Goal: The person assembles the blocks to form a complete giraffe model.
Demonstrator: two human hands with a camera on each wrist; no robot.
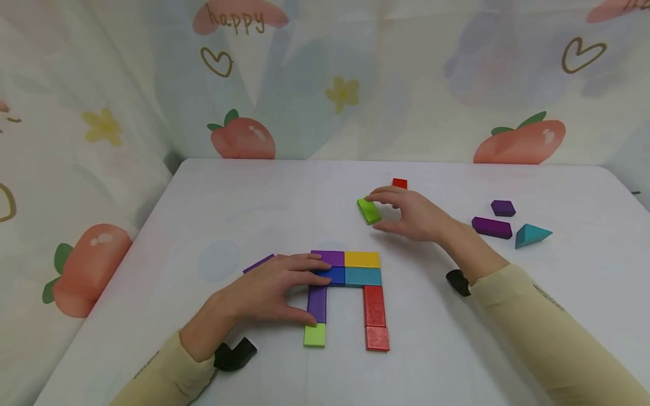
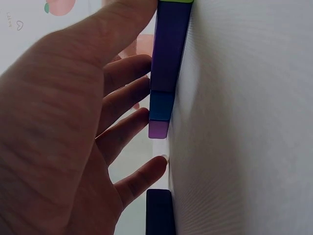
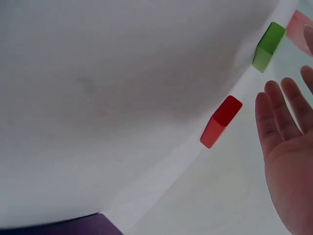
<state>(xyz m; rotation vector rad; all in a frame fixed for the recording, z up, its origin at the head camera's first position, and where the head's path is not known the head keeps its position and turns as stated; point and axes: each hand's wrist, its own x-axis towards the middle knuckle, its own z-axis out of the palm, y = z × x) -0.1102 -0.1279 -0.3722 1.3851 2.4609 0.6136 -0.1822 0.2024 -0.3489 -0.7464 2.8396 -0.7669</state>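
Flat coloured blocks lie joined in an arch shape on the table. Its top has purple (image 1: 331,258), yellow (image 1: 362,259), blue (image 1: 332,276) and light blue (image 1: 363,277) blocks. The left leg is a purple block (image 1: 317,304) over a lime block (image 1: 314,335); two red blocks (image 1: 374,306) form the right leg. My left hand (image 1: 271,287) rests against the left side, fingers extended over the purple and blue blocks, thumb by the lime one. Farther back, my right hand (image 1: 411,213) spreads thumb and fingers beside a loose green block (image 1: 369,211), without gripping it.
A red block (image 1: 400,183) lies behind my right hand. At the right are two dark purple blocks (image 1: 492,227) (image 1: 503,208) and a teal pointed block (image 1: 532,235). Another purple block (image 1: 258,263) is partly hidden behind my left hand. A patterned cloth hangs behind the table.
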